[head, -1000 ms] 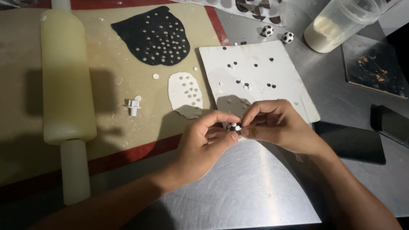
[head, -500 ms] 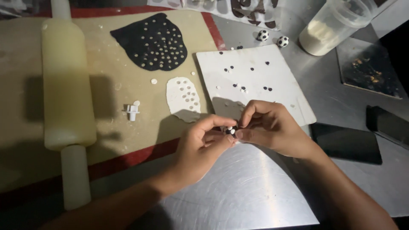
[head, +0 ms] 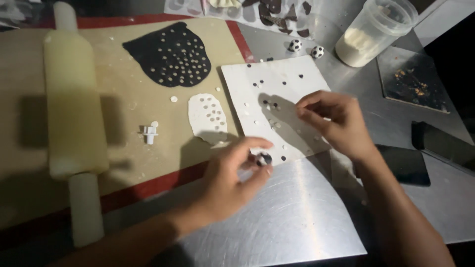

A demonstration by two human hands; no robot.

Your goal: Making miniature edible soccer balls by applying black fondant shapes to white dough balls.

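Small black-and-white ball [head: 263, 158], pinched between thumb and fingers [head: 257, 145] of the left hand [head: 232, 180], just off the near edge of the white square board [head: 292, 81]. Held slightly above the steel surface [head: 297, 217], at the seam where board, red-bordered mat [head: 123, 128] and bare metal meet. Right hand [head: 336, 123] well apart from the ball, over the right half of the board, fingers [head: 309, 106] drawn together toward a tiny dot; impossible to tell whether anything is actually gripped there. Small black and white dots scattered over the board, thickest toward its middle and near edge.

Left of the board, on the mat: an oval white sheet [head: 208, 117] punched with small holes, its near end close to the left hand. Farther off, a larger black sheet [head: 170, 54], also full of holes, its right edge near the board's far left corner. Small white cutter [head: 150, 133] lying left of the white sheet. Big pale rolling pin [head: 74, 104] along the left side, running near to far, its near handle past the mat's red border.

Far right: two finished black-and-white balls [head: 295, 45] just beyond the board's far edge, then a clear tub [head: 373, 32] of white powder. Dark phone [head: 401, 163] right of the board's near right corner, partly under the right wrist. Widest open room: the bare steel near the person, between both forearms.
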